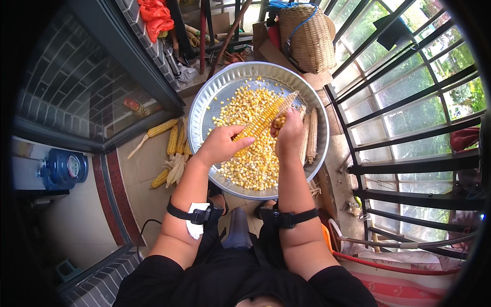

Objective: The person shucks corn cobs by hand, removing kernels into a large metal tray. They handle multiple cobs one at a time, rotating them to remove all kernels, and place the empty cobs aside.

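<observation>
My left hand (226, 144) grips the lower end of a partly shelled corn cob (261, 119). Its far tip is bare of kernels, while yellow rows remain along the near part. Close beside the cob, my right hand (289, 132) is curled around a handful of loose corn kernels (279, 122). Both hands are over a round metal basin (197, 115) with a perforated bottom. A broad heap of loose kernels (249, 174) covers much of that bottom. Bare corn cobs (312, 134) lie along the basin's right side, partly hidden by my right hand.
Unshelled corn ears (172, 140) and husks (177, 169) lie on the tiles left of the basin. A wicker basket (307, 38) stands beyond it. Barred windows (402, 99) run along the right, a glass door (96, 76) at left. A blue water jug (67, 169) lies lower left.
</observation>
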